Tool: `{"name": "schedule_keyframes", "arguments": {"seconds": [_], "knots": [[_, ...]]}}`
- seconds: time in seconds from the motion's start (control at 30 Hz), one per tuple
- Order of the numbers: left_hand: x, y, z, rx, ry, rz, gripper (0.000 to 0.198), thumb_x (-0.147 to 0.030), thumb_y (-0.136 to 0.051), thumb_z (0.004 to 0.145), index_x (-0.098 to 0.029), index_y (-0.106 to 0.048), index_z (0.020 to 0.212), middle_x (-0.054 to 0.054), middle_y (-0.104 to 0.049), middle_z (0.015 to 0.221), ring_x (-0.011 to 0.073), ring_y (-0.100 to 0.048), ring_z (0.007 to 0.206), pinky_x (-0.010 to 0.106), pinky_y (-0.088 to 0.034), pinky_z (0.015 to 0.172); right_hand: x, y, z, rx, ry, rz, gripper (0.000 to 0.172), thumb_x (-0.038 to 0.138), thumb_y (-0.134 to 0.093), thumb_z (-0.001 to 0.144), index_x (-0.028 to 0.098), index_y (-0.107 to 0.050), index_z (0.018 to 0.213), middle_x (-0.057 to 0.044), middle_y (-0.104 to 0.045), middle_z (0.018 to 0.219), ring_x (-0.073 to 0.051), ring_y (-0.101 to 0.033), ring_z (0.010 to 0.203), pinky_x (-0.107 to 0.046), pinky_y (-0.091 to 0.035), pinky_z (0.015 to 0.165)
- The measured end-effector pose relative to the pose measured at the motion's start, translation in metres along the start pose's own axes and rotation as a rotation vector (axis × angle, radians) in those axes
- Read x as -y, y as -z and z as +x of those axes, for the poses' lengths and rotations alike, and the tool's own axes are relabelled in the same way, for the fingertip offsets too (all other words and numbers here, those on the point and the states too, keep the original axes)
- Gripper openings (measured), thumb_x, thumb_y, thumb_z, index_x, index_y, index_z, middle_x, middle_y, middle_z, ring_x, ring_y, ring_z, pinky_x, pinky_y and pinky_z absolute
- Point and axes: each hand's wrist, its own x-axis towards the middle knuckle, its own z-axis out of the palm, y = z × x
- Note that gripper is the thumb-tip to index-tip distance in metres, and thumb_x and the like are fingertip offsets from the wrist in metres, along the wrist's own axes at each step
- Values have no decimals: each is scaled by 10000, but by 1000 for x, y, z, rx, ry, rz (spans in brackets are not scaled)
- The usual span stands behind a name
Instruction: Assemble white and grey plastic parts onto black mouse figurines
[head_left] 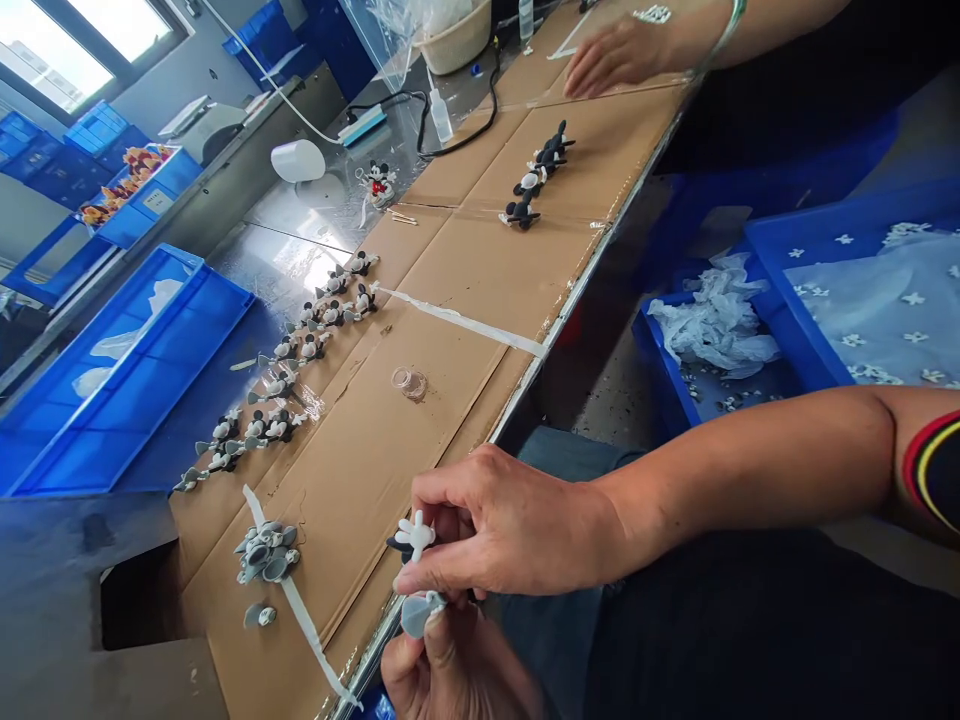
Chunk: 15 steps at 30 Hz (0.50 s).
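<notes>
My right hand (pixel 501 525) pinches a small toy piece with a white glove-shaped part (pixel 414 536) at the near edge of the cardboard-covered table (pixel 480 270). Just below it, my left hand (pixel 450 670) holds a small grey rounded piece (pixel 418 612) between thumb and fingers. The two pieces are close together, almost touching. A heap of grey parts (pixel 266 552) lies to the left on the cardboard. Several small black-and-white mouse figures (pixel 300 350) stand in rows further out.
Another person's hand (pixel 615 60) rests on the table at the far end, near more figures (pixel 536 180). Blue bins sit at left (pixel 112 370) and right (pixel 847 290), the right ones with white parts and plastic bags. A clear small cup (pixel 409 382) stands mid-table.
</notes>
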Motion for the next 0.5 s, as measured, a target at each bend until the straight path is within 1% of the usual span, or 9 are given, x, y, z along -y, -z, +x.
{"name": "schedule_keyframes", "arguments": {"seconds": [0.03, 0.1, 0.17, 0.23, 0.3, 0.4, 0.47, 0.5], "knots": [[1, 1, 0, -2, 2, -8, 271, -266, -950, 719, -282, -679, 720, -106, -765, 692, 86, -670, 626, 132, -572, 619, 1, -1, 1, -17, 13, -38, 418, 146, -876, 765, 186, -479, 637, 118, -501, 513, -55, -488, 486, -181, -345, 522], [2, 2, 0, -10, 5, -18, 257, -257, -940, 738, -292, -685, 750, -113, -773, 739, 88, -665, 654, 141, -571, 645, -1, -4, 2, -40, 67, -96, 407, 128, -876, 753, 180, -486, 649, 127, -467, 517, -45, -434, 482, -184, -319, 520], [3, 4, 0, 4, -5, -4, 258, -239, -928, 756, -289, -677, 782, -118, -781, 790, 87, -671, 689, 154, -577, 682, -4, -5, 3, -43, 130, -114, 391, 113, -891, 739, 173, -510, 673, 131, -454, 532, -42, -421, 490, -182, -318, 528], [4, 6, 0, 31, -60, 38, 285, -232, -920, 770, -263, -636, 775, -131, -776, 800, 74, -674, 705, 156, -581, 718, -9, -5, 3, -38, 177, -124, 393, 103, -902, 738, 169, -518, 685, 126, -458, 556, -42, -434, 510, -177, -324, 539], [4, 7, 0, 48, -133, 76, 331, -214, -920, 769, -239, -590, 760, -146, -761, 768, 51, -665, 686, 136, -576, 731, -13, -4, 2, -38, 225, -130, 393, 109, -904, 747, 166, -520, 684, 121, -456, 574, -41, -435, 525, -171, -322, 537], [5, 12, -1, 38, -236, 136, 343, -170, -921, 753, -227, -586, 793, -141, -784, 838, 40, -690, 736, 120, -575, 754, -21, 0, -2, -33, 307, -61, 346, 223, -888, 806, 157, -566, 701, 102, -494, 599, -47, -461, 540, -158, -358, 536], [7, 19, -2, 41, -326, 231, 303, -159, -905, 770, -225, -615, 823, -135, -798, 918, 33, -709, 788, 102, -567, 756, -28, 3, -7, -25, 373, 15, 307, 332, -844, 864, 143, -628, 754, 74, -555, 628, -62, -519, 561, -156, -416, 546], [8, 23, -3, 70, -351, 277, 269, -170, -893, 788, -230, -636, 838, -140, -799, 925, 28, -712, 771, 90, -561, 723, -33, 5, -10, -14, 413, 37, 282, 350, -818, 891, 131, -663, 803, 50, -601, 660, -74, -564, 589, -158, -455, 565]]}}
